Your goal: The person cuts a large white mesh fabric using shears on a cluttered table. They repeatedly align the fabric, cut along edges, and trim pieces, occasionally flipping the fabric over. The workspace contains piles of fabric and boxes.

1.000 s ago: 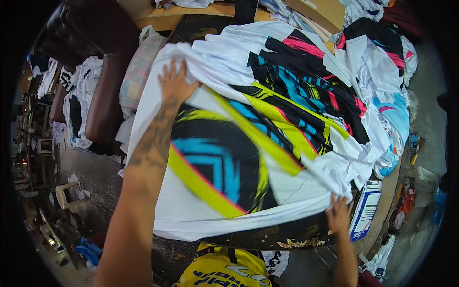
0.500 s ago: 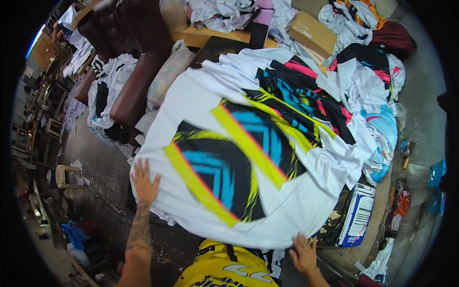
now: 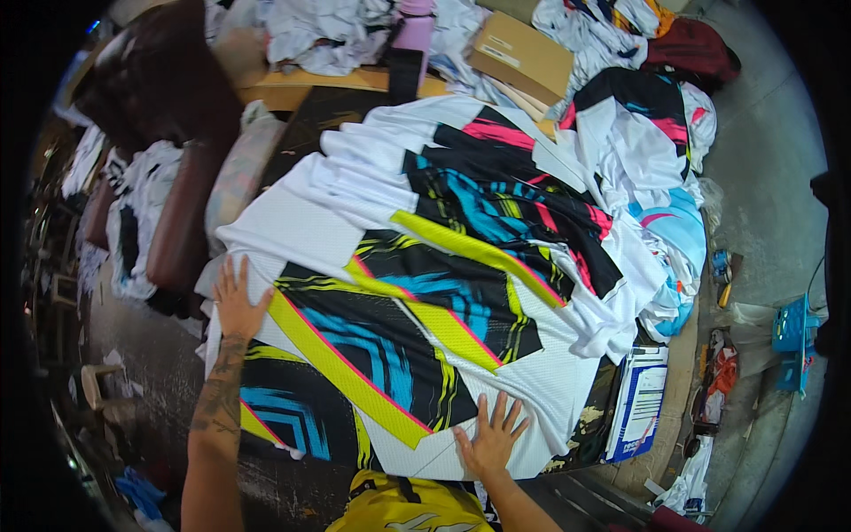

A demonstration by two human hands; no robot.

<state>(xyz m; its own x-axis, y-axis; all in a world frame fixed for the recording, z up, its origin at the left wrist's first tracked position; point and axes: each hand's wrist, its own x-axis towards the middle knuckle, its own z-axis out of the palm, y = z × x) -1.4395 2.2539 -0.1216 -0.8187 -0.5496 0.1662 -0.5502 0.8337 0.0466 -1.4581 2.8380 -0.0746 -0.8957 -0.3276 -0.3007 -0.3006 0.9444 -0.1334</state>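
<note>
A wide piece of white fabric (image 3: 567,372) printed with black, blue and yellow-green panels (image 3: 363,337) lies spread in front of me, its near edge hanging toward my waist. My left hand (image 3: 238,300) rests flat on its left side, fingers spread, beside a yellow-green stripe. On the near right part of the cloth, my right hand (image 3: 493,439) presses down with fingers apart. Behind both, the fabric bunches into folds, with black, pink and blue printed pieces (image 3: 523,204) among them.
A dark red armchair (image 3: 182,213) heaped with white cloth stands at the left. Far back are a cardboard box (image 3: 521,55) and a pink bottle (image 3: 410,40). A blue-and-white package (image 3: 636,403) sits at the right, with a blue plastic container (image 3: 787,328) beyond it.
The printed cloth has come nearer and lower, showing another panel at the near left. My left hand has moved up and left; my right hand has moved left onto the fabric.
</note>
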